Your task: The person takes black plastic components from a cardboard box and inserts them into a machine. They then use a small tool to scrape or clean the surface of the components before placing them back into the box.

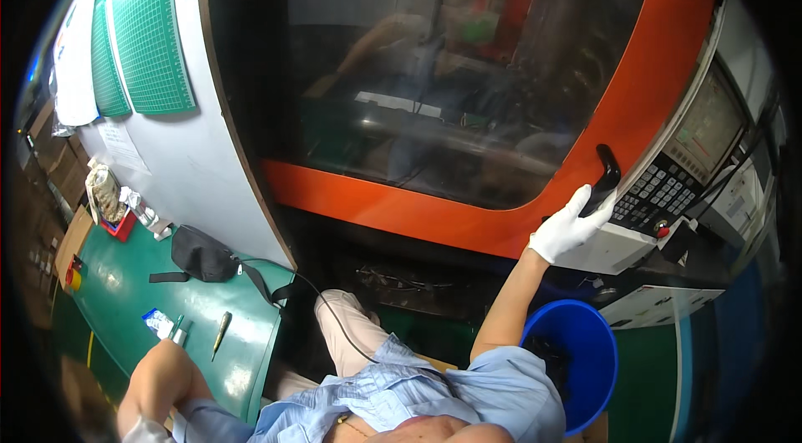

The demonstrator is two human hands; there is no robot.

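My right hand (570, 231), in a white glove, is closed round the lower part of a black door handle (608, 167). The handle sits on the orange frame of a machine door (401, 202) with a large dark window (401, 75). My left arm is bent over the green table, and only a bit of my gloved left hand (147, 431) shows at the lower edge; its fingers are hidden. A screwdriver-like tool (221, 333) and a small blue-and-white packet (156, 323) lie on the table near my left arm.
A control panel with keys (656, 192) and a red knob (662, 230) stands right of the door. Below it is a blue bin (595, 351) holding dark stuff. On the green table (125, 276) rest a black pouch (203, 254) and a red tray (122, 227). Green cutting mats (150, 33) hang left.
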